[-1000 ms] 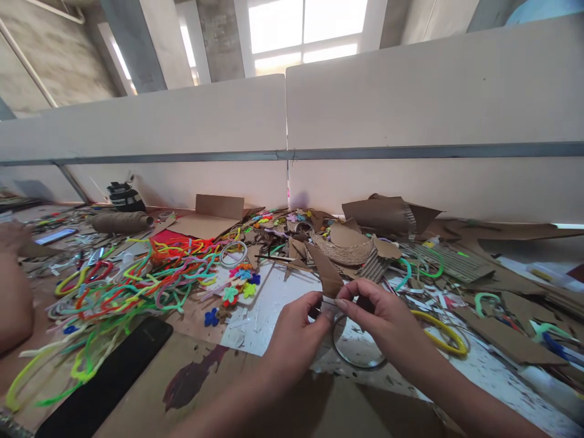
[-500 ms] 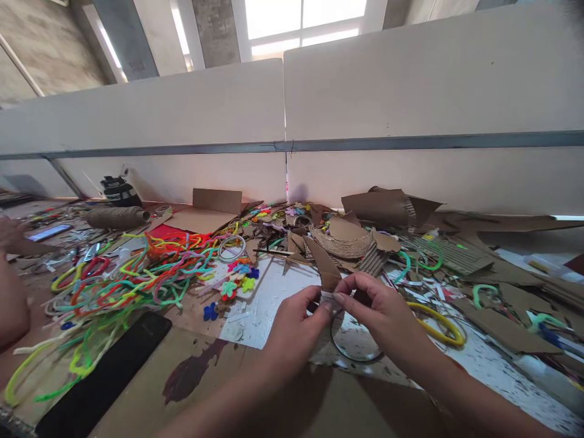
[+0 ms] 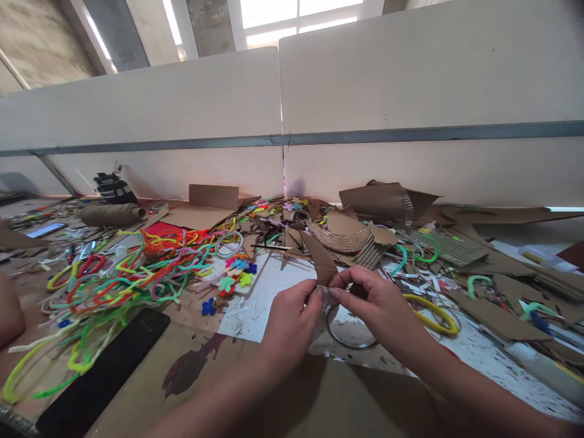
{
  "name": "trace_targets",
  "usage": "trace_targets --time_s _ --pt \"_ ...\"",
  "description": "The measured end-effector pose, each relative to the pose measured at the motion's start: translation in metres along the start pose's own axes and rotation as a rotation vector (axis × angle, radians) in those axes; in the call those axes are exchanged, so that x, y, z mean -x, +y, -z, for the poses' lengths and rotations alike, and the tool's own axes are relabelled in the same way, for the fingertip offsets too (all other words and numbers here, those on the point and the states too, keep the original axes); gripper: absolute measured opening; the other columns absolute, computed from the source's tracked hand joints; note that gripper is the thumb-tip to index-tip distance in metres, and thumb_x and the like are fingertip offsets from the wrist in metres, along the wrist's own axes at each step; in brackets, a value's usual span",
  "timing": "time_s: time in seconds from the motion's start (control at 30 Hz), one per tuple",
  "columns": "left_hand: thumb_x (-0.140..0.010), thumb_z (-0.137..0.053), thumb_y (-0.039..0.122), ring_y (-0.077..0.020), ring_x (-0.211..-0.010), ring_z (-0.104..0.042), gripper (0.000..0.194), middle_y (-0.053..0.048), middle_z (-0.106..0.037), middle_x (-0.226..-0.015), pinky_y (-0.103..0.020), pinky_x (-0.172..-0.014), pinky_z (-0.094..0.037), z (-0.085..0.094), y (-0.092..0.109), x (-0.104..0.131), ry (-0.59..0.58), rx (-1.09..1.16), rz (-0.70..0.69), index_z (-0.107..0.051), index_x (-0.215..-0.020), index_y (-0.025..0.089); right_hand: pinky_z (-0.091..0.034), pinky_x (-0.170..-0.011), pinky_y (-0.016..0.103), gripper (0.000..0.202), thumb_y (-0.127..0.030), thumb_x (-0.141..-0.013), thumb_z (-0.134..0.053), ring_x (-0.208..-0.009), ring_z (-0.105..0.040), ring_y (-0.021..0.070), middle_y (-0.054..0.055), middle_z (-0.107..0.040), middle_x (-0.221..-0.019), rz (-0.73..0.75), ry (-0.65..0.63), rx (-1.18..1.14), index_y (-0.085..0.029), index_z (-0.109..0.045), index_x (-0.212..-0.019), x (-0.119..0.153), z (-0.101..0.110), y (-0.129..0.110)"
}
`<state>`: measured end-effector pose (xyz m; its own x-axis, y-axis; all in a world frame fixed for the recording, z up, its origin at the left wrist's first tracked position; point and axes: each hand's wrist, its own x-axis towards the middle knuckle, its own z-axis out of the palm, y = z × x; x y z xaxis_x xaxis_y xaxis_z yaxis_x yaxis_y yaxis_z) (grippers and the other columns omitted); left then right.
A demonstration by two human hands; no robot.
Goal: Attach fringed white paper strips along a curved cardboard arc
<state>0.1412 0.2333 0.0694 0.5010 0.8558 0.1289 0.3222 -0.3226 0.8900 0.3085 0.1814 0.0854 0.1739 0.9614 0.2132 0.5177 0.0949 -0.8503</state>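
Note:
My left hand (image 3: 294,319) and my right hand (image 3: 371,304) meet near the middle of the view, fingertips pinched close together. Between them is a small pale piece (image 3: 325,294), partly covered by the fingers. A curved strip of brown cardboard (image 3: 319,258) rises just beyond the fingertips, its lower end by the pale piece. Below my right hand a thin ring (image 3: 351,345) shows over the white surface, its upper part hidden behind the hand.
Pipe cleaners (image 3: 150,267) and a black phone-like slab (image 3: 107,371) lie left. Felt flowers (image 3: 227,284), cardboard scraps (image 3: 347,225) and a yellow ring (image 3: 440,316) surround the hands. A twine roll (image 3: 112,215) sits farther back. Another person's arm (image 3: 9,310) is at the left edge.
The view has shifted slightly. My fingertips have closed further over the pale piece, which shows less. The other person's hand at the left has moved out of view, leaving part of the arm.

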Motion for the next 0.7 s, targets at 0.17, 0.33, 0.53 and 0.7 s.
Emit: trace_targets --time_s 0.17,0.33,0.53,0.7 --pt "-0.097 -0.044 0.036 -0.0159 -0.069 -0.044 0.030 0.003 -0.050 -0.069 -0.029 -0.064 -0.029 0.006 0.001 -0.003 0.019 0.028 0.000 -0.044 -0.070 0.023 -0.048 -0.078 0.035 0.023 -0.040 -0.086 -0.066 -0.088 -0.065 0.0234 0.005 -0.076 -0.096 -0.022 -0.054 -0.070 -0.024 -0.076 -0.098 0.001 0.004 -0.001" --pt "-0.097 -0.046 0.038 -0.0170 -0.072 -0.048 0.029 0.001 -0.056 -0.072 -0.028 -0.066 -0.034 0.011 0.000 -0.004 0.002 0.079 0.006 -0.053 -0.074 0.022 -0.046 -0.068 0.032 0.026 -0.041 -0.086 -0.067 -0.078 -0.063 0.0204 0.001 -0.073 -0.089 -0.020 -0.055 -0.065 -0.027 -0.074 -0.108 0.002 0.008 -0.003" --pt "-0.097 -0.047 0.040 -0.0208 -0.083 -0.058 0.029 -0.003 -0.067 -0.083 -0.029 -0.075 -0.041 0.014 0.001 -0.003 -0.038 0.159 -0.006 -0.063 -0.082 0.021 -0.047 -0.066 0.032 0.027 -0.043 -0.086 -0.067 -0.079 -0.064 0.0213 0.003 -0.073 -0.090 -0.086 -0.080 -0.050 -0.024 -0.072 -0.104 0.000 0.019 -0.003" --pt "-0.094 -0.048 0.043 -0.0201 -0.077 -0.055 0.032 -0.001 -0.059 -0.074 -0.029 -0.072 -0.041 0.018 0.004 -0.003 -0.014 0.112 0.028 -0.059 -0.073 0.021 -0.043 -0.062 0.031 0.023 -0.043 -0.082 -0.068 -0.074 -0.063 0.0206 0.003 -0.073 -0.082 -0.118 -0.095 0.000 -0.022 -0.074 -0.088 -0.005 0.023 0.000"
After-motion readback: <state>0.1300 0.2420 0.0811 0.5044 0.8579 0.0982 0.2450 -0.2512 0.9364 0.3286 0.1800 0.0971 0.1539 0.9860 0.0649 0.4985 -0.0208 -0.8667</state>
